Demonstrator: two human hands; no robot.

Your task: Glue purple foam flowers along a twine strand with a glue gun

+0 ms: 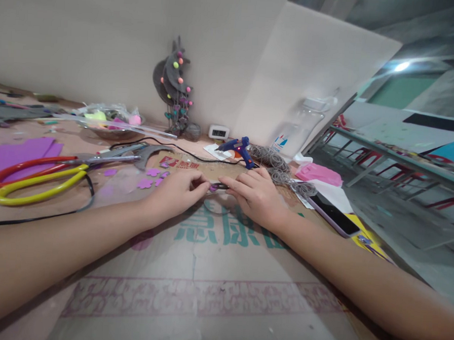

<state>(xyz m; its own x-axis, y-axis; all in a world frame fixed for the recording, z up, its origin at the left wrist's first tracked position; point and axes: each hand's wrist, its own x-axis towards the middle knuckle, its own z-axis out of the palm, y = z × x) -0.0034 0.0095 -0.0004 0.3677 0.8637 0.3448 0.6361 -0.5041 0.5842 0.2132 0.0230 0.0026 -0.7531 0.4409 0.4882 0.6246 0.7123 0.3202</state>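
Cardboard (207, 265): printed, lying under your hands.
Purple piece (213, 188): between your hands, at your left fingertips; small, vivid.
Dark item (222, 186): slim, against the purple piece.
Left hand (178, 195): your thumb and forefinger pinch the purple piece.
Right hand (258, 197): your fingers grip the dark item.
Obscured: your fingers cover both ends; outlines are indistinct.

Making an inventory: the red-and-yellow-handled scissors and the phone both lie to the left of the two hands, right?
No, the phone lies to the right of the left hand and right hand, the head view shows; the scissors do lie to their left.
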